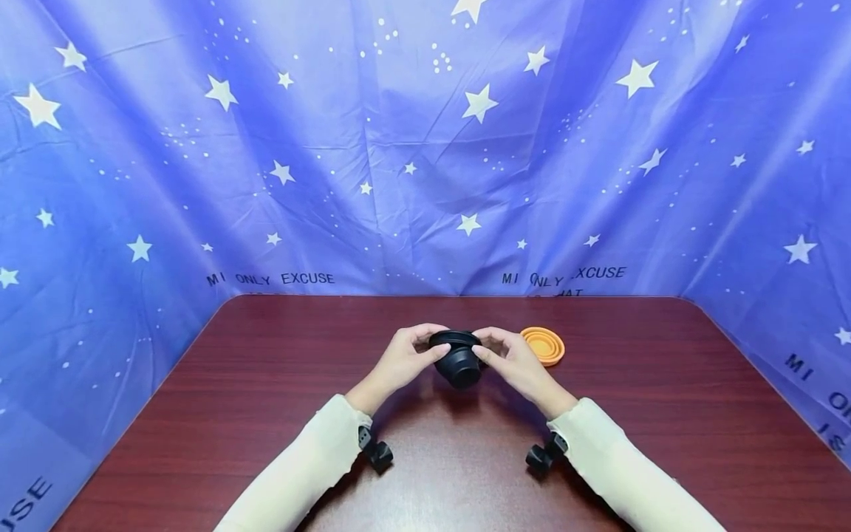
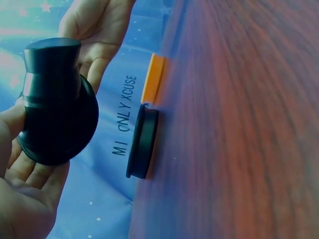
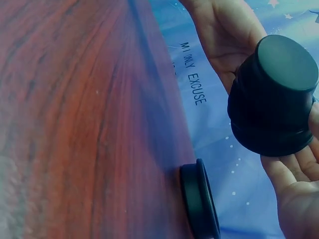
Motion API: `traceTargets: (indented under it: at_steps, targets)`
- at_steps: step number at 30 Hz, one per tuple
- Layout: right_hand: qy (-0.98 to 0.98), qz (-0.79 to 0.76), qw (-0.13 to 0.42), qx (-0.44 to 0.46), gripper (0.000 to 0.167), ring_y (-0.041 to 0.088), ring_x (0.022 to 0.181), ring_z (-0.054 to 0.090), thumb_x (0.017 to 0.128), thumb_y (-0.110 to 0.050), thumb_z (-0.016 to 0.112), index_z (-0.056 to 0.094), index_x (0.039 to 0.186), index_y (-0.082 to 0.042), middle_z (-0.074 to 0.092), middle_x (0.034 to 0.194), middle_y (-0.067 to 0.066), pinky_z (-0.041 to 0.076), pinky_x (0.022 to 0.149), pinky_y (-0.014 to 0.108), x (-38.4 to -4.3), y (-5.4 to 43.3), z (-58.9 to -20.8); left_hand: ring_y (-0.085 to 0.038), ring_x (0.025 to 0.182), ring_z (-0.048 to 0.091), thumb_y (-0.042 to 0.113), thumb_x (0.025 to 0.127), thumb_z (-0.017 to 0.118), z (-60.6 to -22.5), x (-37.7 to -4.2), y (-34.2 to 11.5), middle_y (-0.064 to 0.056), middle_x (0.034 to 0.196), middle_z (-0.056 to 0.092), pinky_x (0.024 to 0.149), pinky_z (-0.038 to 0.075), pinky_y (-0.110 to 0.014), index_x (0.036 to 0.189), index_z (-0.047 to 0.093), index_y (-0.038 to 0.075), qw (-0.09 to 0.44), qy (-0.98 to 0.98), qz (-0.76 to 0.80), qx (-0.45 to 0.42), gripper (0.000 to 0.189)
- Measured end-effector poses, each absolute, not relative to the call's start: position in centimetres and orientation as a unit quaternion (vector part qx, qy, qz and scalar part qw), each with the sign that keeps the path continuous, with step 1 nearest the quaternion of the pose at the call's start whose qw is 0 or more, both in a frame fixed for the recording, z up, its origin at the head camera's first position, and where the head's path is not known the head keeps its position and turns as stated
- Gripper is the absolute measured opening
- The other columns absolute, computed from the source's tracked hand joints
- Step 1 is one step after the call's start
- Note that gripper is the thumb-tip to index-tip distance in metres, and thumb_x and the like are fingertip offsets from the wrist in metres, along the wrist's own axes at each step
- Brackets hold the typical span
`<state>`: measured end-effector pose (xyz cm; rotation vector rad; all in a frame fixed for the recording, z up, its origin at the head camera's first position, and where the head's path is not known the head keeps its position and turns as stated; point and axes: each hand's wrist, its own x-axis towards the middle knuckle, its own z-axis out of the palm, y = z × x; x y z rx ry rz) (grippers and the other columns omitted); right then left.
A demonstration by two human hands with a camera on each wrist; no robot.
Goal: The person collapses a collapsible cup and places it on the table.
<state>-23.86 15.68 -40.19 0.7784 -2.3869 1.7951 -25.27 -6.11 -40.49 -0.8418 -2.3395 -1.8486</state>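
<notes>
Between both hands, above the table, is a black collapsible cup [image 1: 459, 366], its stepped wall drawn out. The wide rim is away from me and the narrow base tilts toward me. My left hand [image 1: 405, 360] grips its left side by the rim, thumb on the near wall. Opposite it, my right hand [image 1: 517, 362] holds the right side the same way. In the left wrist view the cup's smooth outer wall [image 2: 55, 99] shows, with fingers under the rim. The right wrist view shows its flat round base [image 3: 289, 62]. The cup's inside is hidden.
An orange collapsible cup [image 1: 544, 346], folded flat into rings, lies on the dark red wooden table [image 1: 279, 414] beyond my right hand. A flat black round piece [image 2: 143, 142] lies near it, hidden in the head view. Behind the table hangs a blue star-patterned cloth [image 1: 399, 148].
</notes>
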Motion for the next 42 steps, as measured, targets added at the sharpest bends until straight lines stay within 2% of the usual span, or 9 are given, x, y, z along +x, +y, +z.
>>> traceTargets:
  at_steps: [8,14,19,26,30,35,39,42]
  targets:
    - [-0.793,0.555,0.013,0.250,0.022,0.010,0.085,0.062,0.090,-0.011,0.064,0.065,0.108,0.001,0.068,0.098,0.013,0.050,0.076,0.022,-24.4,15.9,-40.2,-0.013,0.088,0.066,0.011,0.087,0.068,-40.5,-25.5,-6.0,-0.011,0.106,0.069,0.076,0.052,-0.023,0.114,0.067,0.004,0.025,-0.768,-0.586,-0.257,0.029]
    - [-0.800,0.537,-0.005,0.266,0.025,0.012,0.089,0.063,0.088,-0.011,0.066,0.064,0.110,0.000,0.068,0.101,0.013,0.050,0.079,0.021,-24.6,16.0,-40.3,-0.015,0.092,0.065,0.009,0.085,0.070,-40.2,-25.4,-5.8,-0.013,0.110,0.068,0.077,0.052,-0.022,0.115,0.066,0.001,0.009,-0.775,-0.578,-0.256,0.031]
    - [-0.796,0.535,-0.014,0.284,0.024,0.013,0.088,0.063,0.087,-0.008,0.067,0.064,0.109,0.002,0.068,0.098,0.013,0.050,0.078,0.022,-24.3,15.9,-40.0,-0.018,0.094,0.063,0.006,0.082,0.072,-40.0,-25.3,-5.9,-0.015,0.111,0.067,0.080,0.053,-0.028,0.114,0.066,-0.002,0.010,-0.781,-0.566,-0.265,0.033]
    - [-0.798,0.539,-0.004,0.271,0.020,0.014,0.086,0.061,0.086,-0.004,0.067,0.064,0.104,0.002,0.067,0.095,0.013,0.049,0.077,0.022,-23.8,15.9,-40.2,-0.017,0.105,0.060,0.013,0.086,0.069,-40.3,-25.0,-6.5,-0.009,0.121,0.063,0.089,0.048,-0.027,0.124,0.060,0.003,-0.029,-0.773,-0.563,-0.291,0.040]
    - [-0.778,0.569,-0.014,0.268,0.021,0.013,0.086,0.059,0.087,-0.002,0.064,0.061,0.106,0.006,0.065,0.096,0.014,0.049,0.074,0.022,-23.7,16.0,-40.4,-0.016,0.104,0.060,0.012,0.091,0.062,-40.7,-25.1,-6.9,-0.011,0.125,0.061,0.087,0.047,-0.025,0.131,0.054,0.003,-0.064,-0.757,-0.580,-0.295,0.041]
    - [-0.755,0.601,-0.026,0.261,0.022,0.009,0.087,0.059,0.089,0.000,0.061,0.058,0.109,0.009,0.063,0.099,0.015,0.050,0.074,0.021,-23.7,16.0,-40.3,-0.012,0.099,0.060,0.005,0.093,0.057,-40.2,-24.9,-7.4,-0.016,0.123,0.061,0.083,0.048,-0.024,0.132,0.052,0.001,-0.096,-0.722,-0.615,-0.303,0.039]
    - [-0.740,0.623,-0.036,0.251,0.024,0.009,0.090,0.060,0.090,0.000,0.060,0.056,0.111,0.011,0.062,0.103,0.019,0.051,0.077,0.022,-23.7,15.9,-40.3,-0.012,0.096,0.061,0.004,0.092,0.059,-39.3,-24.3,-7.5,-0.019,0.118,0.062,0.081,0.050,-0.025,0.130,0.053,-0.002,-0.093,-0.701,-0.636,-0.309,0.039]
    - [-0.732,0.635,-0.039,0.246,0.025,0.008,0.090,0.060,0.090,0.001,0.059,0.055,0.111,0.012,0.063,0.103,0.014,0.051,0.077,0.022,-23.8,16.0,-40.4,-0.010,0.091,0.062,0.003,0.091,0.060,-39.4,-24.3,-7.5,-0.020,0.113,0.064,0.077,0.050,-0.023,0.128,0.055,-0.003,-0.086,-0.700,-0.639,-0.306,0.038]
